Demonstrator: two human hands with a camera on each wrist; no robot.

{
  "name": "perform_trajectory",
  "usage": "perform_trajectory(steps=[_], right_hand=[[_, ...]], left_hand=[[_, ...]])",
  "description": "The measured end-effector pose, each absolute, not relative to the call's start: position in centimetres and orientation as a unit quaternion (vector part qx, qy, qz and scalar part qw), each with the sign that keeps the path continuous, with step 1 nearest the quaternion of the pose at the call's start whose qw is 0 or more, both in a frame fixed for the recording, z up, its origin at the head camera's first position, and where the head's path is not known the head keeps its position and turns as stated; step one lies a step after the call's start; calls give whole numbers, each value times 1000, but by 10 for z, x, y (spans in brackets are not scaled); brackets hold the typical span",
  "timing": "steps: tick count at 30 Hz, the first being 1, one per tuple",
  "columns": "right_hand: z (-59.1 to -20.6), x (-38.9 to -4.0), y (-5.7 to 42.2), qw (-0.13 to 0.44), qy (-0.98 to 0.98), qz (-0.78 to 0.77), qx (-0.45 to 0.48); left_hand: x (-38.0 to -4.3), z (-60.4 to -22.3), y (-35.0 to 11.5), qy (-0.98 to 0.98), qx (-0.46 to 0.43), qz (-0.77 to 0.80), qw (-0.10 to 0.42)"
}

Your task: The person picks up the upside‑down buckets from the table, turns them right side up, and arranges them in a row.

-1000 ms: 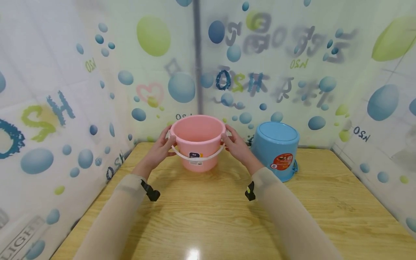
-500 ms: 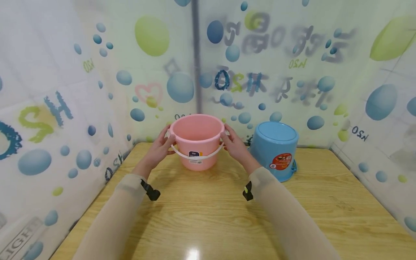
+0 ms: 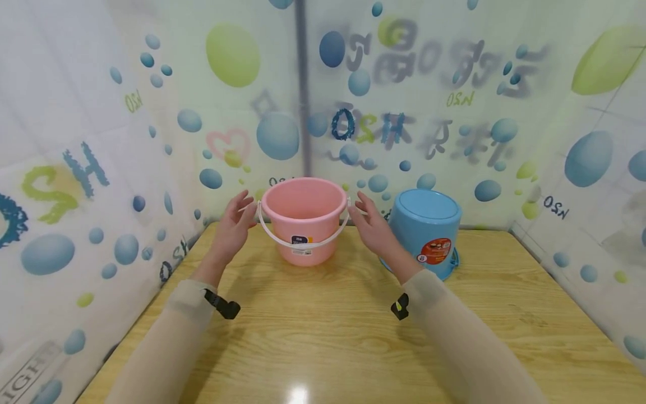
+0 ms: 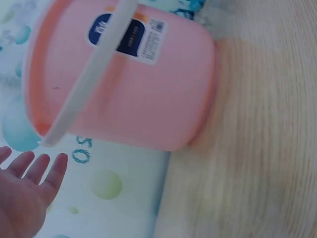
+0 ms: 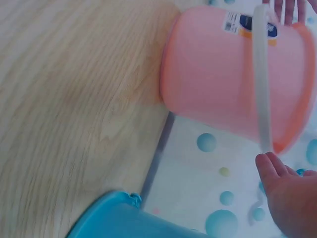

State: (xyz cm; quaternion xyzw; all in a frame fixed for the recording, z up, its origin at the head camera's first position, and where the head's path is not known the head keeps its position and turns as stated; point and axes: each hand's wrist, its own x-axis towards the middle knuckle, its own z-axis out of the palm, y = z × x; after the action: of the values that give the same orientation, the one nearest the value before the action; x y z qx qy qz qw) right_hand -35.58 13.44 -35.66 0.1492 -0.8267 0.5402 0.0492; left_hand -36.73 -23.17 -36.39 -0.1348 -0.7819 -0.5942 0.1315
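Though out of wrist views, interior of pink bucket [image 3: 303, 202] in head view.

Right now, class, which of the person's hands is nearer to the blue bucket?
Right. The right hand is between the blue bucket and the pink bucket; the left hand is beyond the pink bucket, on the side away from the blue one.

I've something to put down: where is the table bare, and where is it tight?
Bare table: in front of the pink bucket, between the sleeves; also right of the blue bucket, up to the right wall. Tight: between the buckets, where the right grip hovers.
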Motion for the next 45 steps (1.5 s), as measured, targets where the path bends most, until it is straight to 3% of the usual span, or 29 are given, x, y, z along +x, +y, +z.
perform_trajectory(steps=[4,9,20,28,45], right_hand=[[-354,-337,143,50,-825,532,181],[-354,-314,156,50,-830,509,224],[-364,-269,190,4,-839,473,268],[-379,-247,217,14,-832,467,301],[-386,-218,262,25,-856,435,277]], left_hand=[[-353,-352,-232,-770,-158,-596,165],[-332,-340,-224,-768,-208,-581,171],[-301,-333,-189,-761,-320,-554,106],[-284,-340,-162,-757,-379,-532,30],[-274,-358,-108,-759,-440,-479,-9]])
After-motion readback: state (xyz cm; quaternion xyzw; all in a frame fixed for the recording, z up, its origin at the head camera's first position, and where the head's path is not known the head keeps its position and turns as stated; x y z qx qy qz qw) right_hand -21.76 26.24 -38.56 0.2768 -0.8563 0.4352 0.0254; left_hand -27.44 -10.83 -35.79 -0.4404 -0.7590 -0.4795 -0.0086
